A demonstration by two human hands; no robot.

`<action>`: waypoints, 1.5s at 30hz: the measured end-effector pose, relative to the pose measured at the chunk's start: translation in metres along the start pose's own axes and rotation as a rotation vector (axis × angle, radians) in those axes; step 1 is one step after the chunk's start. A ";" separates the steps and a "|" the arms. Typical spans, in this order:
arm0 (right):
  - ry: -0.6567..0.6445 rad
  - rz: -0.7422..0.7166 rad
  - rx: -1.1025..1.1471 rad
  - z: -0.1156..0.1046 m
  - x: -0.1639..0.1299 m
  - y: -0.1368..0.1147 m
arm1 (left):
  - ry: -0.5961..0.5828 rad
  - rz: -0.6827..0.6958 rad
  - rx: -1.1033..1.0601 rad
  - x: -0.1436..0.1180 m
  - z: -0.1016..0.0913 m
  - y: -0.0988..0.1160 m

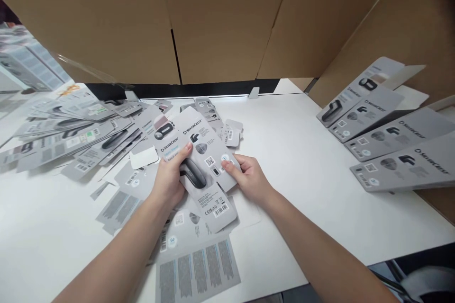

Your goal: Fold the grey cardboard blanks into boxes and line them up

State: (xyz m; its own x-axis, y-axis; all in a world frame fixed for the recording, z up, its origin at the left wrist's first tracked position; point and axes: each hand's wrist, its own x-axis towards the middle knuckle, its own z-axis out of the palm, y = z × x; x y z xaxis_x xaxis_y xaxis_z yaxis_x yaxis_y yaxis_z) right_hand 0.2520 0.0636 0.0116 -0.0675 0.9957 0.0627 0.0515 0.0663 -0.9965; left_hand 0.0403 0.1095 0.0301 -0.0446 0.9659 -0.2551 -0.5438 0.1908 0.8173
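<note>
Between my two hands is a grey printed carton (202,144), partly flattened, with a dark handheld device pictured on one panel and a QR code on another. My left hand (172,177) grips its left side, thumb on top. At the right edge my right hand (247,175) pinches the panel, thumb over the front and fingers behind. A flap with a barcode hangs towards me. Under it, more flat cartons (199,270) lie on the white table (280,151), their printed sides up.
Fanned flat cartons (71,128) are heaped at the left. On the right, several opened-out cartons (401,163) stand leaning in a row by a cardboard wall (401,28). Tall brown cardboard (220,23) closes off the back. Stacked boxes (31,64) stand far left.
</note>
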 end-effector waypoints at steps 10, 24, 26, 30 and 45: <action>0.214 0.006 0.029 0.001 -0.004 -0.004 | -0.096 0.029 0.040 -0.002 -0.001 -0.007; 0.175 -0.049 -0.014 0.007 -0.006 -0.004 | -0.107 0.041 0.130 -0.006 -0.006 -0.004; 0.182 -0.036 0.011 0.008 -0.007 -0.005 | -0.117 0.023 0.119 -0.007 -0.007 -0.003; 0.243 -0.009 0.080 0.005 -0.009 -0.006 | -0.112 -0.025 0.086 -0.008 -0.007 -0.001; 0.083 -0.191 -0.175 -0.003 -0.014 0.003 | -0.185 -0.085 0.032 -0.008 -0.004 0.000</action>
State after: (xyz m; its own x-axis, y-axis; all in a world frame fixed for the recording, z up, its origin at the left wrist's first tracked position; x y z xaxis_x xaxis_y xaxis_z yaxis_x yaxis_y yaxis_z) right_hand 0.2562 0.0498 0.0074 -0.0107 0.9655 0.2602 0.2175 0.2562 -0.9418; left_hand 0.0373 0.1009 0.0303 0.1567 0.9611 -0.2274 -0.5123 0.2759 0.8133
